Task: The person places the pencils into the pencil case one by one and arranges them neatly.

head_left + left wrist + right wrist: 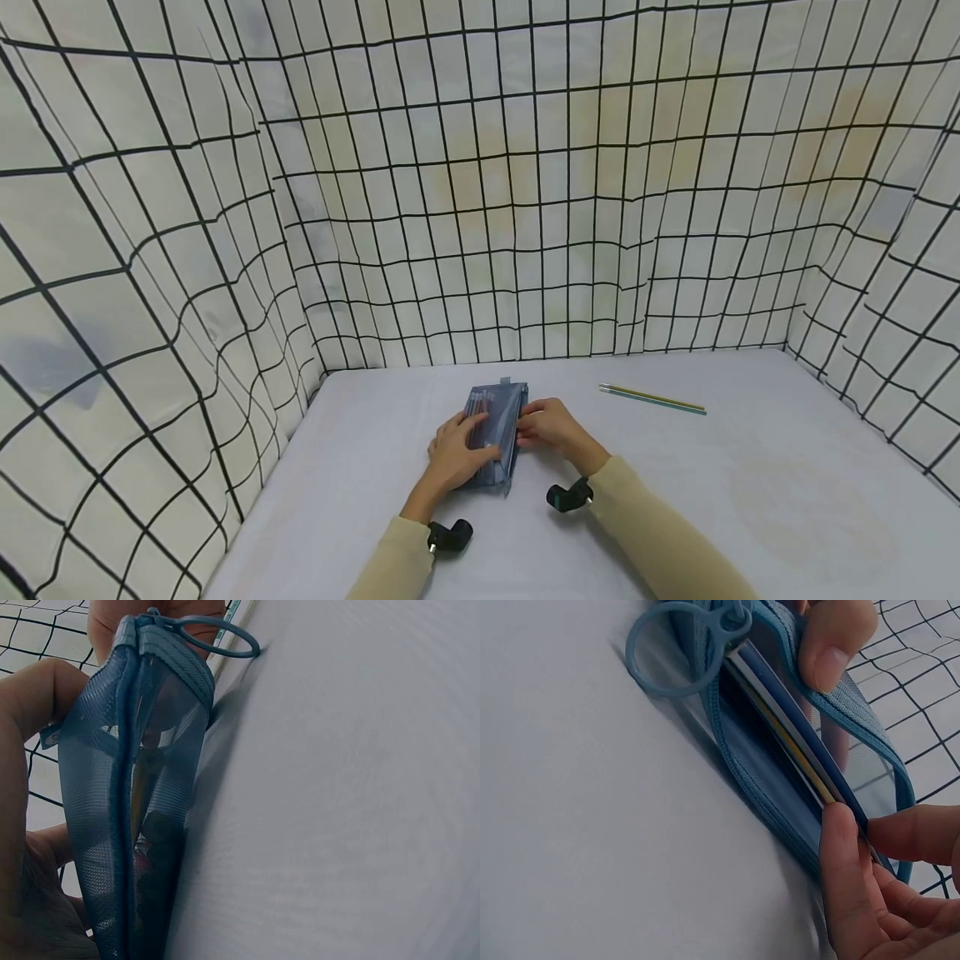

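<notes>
A blue see-through mesh pencil case (504, 421) lies on the table, several pencils showing through it. Its zip is undone along the right side, and a ring-shaped zip pull (676, 649) hangs at one end. My left hand (453, 454) lies over the case and holds it, its thumb at the lip of the opening in the right wrist view. At the opening, my right hand (551, 429) pinches slim blue, white and yellow pencils (791, 724) between thumb and fingers. The left wrist view shows the closed-up end of the mesh (135, 787), with dim contents inside.
Two pencils (652, 398), one yellow and one teal, lie side by side on the white table (750, 500) right of the case. Black netting (555, 200) over pale sheets surrounds the table at the back and both sides.
</notes>
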{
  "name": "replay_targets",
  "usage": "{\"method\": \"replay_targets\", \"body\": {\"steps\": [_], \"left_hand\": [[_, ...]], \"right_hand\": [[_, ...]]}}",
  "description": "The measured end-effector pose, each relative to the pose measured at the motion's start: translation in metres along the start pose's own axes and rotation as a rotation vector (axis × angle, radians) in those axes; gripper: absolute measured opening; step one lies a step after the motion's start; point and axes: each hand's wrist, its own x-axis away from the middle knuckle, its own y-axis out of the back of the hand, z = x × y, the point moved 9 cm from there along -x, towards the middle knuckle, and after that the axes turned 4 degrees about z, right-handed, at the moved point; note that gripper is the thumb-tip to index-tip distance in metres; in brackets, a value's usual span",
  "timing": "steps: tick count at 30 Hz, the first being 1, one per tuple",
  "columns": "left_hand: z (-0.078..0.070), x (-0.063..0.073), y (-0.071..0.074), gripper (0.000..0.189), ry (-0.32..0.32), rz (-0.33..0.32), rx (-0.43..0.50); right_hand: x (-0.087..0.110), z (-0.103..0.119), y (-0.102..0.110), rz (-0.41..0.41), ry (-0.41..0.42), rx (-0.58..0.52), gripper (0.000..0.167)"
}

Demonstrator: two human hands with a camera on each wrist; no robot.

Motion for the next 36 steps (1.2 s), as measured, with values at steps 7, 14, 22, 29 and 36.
{"method": "replay_targets", "body": {"steps": [7,14,22,29,36], "left_hand": [[0.0,0.0,0.0,0.073,0.002,0.0,-0.007],[-0.001,0.0,0.0,0.072,-0.004,0.001,-0.001],[-0.002,0.001,0.002,0.071,-0.011,0.0,0.005],[-0.001,0.001,0.001,0.071,-0.009,0.0,-0.002],[-0.002,0.001,0.001,0.071,-0.024,-0.009,0.01]], "right_hand": [[-0.002,-0.002,-0.004,-0.002,-0.004,-0.019,0.035],[-0.004,-0.005,-0.005,-0.014,-0.019,0.031,0.026],[0.0,-0.004,-0.001,-0.022,-0.003,0.064,0.02],[0.007,-0.001,0.019,-0.053,0.035,0.125,0.021],[0.014,0.007,0.05,-0.09,0.109,0.206,0.023]]}}
